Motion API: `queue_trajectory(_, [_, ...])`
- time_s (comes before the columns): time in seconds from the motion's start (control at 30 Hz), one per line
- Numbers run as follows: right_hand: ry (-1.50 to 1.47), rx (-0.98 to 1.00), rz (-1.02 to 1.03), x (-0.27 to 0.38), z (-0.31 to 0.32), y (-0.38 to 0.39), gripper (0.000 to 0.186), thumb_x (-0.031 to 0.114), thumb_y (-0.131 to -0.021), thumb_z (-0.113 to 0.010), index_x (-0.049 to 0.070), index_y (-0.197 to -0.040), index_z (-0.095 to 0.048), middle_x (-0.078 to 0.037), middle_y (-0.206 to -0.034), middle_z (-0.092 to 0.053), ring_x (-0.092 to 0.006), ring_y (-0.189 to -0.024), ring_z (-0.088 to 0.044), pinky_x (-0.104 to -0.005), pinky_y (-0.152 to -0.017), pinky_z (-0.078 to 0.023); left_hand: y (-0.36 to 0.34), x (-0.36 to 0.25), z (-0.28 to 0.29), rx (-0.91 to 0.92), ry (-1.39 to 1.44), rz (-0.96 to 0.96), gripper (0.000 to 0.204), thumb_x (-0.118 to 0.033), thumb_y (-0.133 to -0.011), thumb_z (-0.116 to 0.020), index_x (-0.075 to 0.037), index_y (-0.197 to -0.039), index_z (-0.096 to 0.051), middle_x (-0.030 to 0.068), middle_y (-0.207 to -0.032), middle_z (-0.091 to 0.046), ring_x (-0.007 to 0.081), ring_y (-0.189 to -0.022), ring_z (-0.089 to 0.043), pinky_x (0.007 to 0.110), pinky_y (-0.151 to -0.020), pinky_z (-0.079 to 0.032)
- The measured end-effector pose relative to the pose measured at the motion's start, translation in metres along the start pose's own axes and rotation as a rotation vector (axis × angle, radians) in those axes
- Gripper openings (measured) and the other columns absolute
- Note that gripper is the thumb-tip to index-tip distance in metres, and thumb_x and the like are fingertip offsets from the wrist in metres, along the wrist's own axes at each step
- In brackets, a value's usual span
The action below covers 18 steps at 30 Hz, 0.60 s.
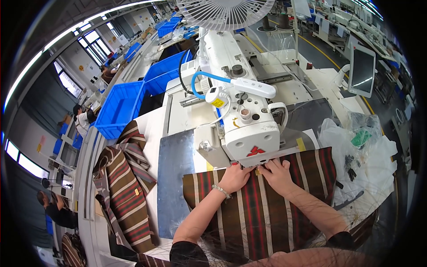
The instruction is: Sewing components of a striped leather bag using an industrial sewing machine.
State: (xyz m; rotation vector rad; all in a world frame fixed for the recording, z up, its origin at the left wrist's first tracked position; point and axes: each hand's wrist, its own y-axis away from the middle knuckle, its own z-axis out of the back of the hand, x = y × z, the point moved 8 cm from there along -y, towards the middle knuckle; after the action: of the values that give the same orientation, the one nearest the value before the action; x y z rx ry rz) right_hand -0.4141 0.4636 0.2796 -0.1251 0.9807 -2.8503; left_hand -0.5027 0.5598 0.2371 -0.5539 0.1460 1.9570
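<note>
The wide brown, red and cream striped cloth (253,213) lies right in front of the big white sewing machine (254,133). The left hand (235,177) (a pale beaded bracelet (221,191) is on that wrist) and the right hand (276,174) rest on its far edge, near each other. Some fingertips are hidden, so I can't tell if they pinch it. A crumpled striped cloth pile (122,180) sits to the left.

The left hand (236,177) and right hand (276,172) rest on brown striped fabric (253,209) at the white sewing machine head (252,140); another striped piece (126,180) lies left; blue plastic crates (111,130) stand beyond.
</note>
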Motion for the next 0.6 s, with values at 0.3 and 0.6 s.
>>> queue_trajectory(0.3, [-0.142, 0.048, -0.153, -0.009, -0.003, -0.002, 0.016, 0.016, -0.080, -0.062, 0.015, -0.095, -0.068, 0.002, -0.088, -0.052, -0.0142, -0.085, -0.052, -0.0370, -0.072, -0.027, 0.005, 0.000, 0.007, 0.002, 0.076, -0.008, 0.045, -0.006, -0.080, -0.056, -0.019, -0.122, -0.060, 0.0154, -0.117, -0.057, 0.0341, -0.108, -0.052, 0.044, -0.090, -0.040])
queue_trajectory(0.6, [-0.372, 0.023, -0.352, -0.026, -0.007, -0.001, 0.010, 0.020, -0.077, -0.071, 0.017, -0.086, -0.070, 0.002, -0.081, -0.052, -0.0139, -0.079, -0.052, -0.0356, -0.070, -0.026, 0.012, -0.006, 0.007, -0.026, -0.085, -0.037, 0.044, -0.012, -0.083, -0.055, -0.022, -0.126, -0.056, 0.0105, -0.119, -0.053, 0.0301, -0.108, -0.050, 0.044, -0.085, -0.037])
